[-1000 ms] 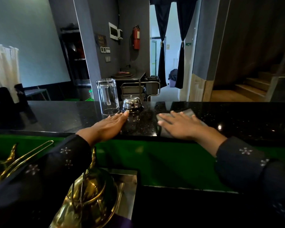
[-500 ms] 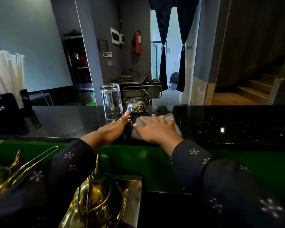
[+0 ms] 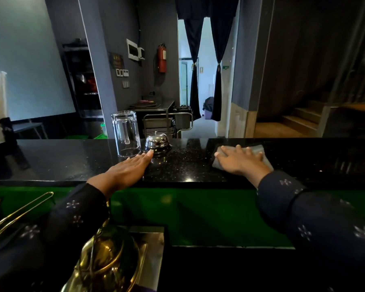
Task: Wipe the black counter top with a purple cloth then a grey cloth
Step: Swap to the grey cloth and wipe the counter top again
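While the right hand lies flat on the grey cloth at the right of centre in the frame, its fingers are straight and spread, pressing the cloth down on the black bench rather than curling round it; the grip is released, a flat palm doing the work. The cloth shows only as a pale margin around the hand, its long axis running roughly left to right along the bench. The left hand is also flat and holds nothing, its fingertips reaching the base of the chrome call bell at the centre of the frame. Just left of the bell stands a clear glass mug, seemingly turned mouth down, with nothing in it.

Since a grey cloth is in use, the task is probably in its second pass. No cloth that is plainly purple can be made out. Unwiped bench stretches both ways from the cloth: towards the right edge of the frame, and left towards the bell and mug, which stand between the two hands' reach. The right hand is the nearer to the cloth and already on it, so the coming stroke is likely a sideways sweep. A leftward sweep would meet the bell first.

In the lower left of the frame sits a brass pot on a lower ledge, well apart from the wiping.
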`<state>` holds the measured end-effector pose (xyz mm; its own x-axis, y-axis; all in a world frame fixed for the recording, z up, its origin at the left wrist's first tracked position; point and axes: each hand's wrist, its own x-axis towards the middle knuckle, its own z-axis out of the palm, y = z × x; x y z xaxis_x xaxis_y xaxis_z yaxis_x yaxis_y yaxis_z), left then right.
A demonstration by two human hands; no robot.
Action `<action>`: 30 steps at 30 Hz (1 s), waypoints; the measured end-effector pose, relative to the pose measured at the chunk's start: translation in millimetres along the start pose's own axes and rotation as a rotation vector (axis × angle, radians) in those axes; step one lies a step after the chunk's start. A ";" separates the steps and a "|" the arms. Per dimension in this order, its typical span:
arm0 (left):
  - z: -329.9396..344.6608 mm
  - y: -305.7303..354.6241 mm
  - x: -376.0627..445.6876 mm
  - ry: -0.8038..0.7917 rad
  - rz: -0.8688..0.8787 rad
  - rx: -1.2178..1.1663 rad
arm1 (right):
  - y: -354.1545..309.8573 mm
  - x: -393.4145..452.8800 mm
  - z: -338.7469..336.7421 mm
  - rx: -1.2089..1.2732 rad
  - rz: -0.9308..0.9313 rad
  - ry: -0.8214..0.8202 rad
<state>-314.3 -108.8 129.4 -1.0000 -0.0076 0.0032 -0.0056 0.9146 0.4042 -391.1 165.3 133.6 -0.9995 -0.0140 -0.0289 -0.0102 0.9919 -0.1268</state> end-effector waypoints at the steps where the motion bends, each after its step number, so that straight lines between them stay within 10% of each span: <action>1: 0.4 1.4 -1.0 -0.009 0.005 0.023 | 4.0 -7.4 1.9 -0.011 -0.050 -0.008; 11: 23.9 49.2 3.8 0.056 0.082 0.195 | 92.2 -2.0 -7.6 -0.064 -0.111 -0.055; 30: 43.0 80.7 48.1 0.010 -0.085 0.234 | -29.4 122.9 0.0 -0.056 -0.346 -0.079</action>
<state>-363.0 -18.0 122.8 -0.9957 -0.0916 -0.0121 -0.0923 0.9793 0.1804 -513.7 134.4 133.8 -0.9311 -0.3578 -0.0707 -0.3515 0.9320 -0.0884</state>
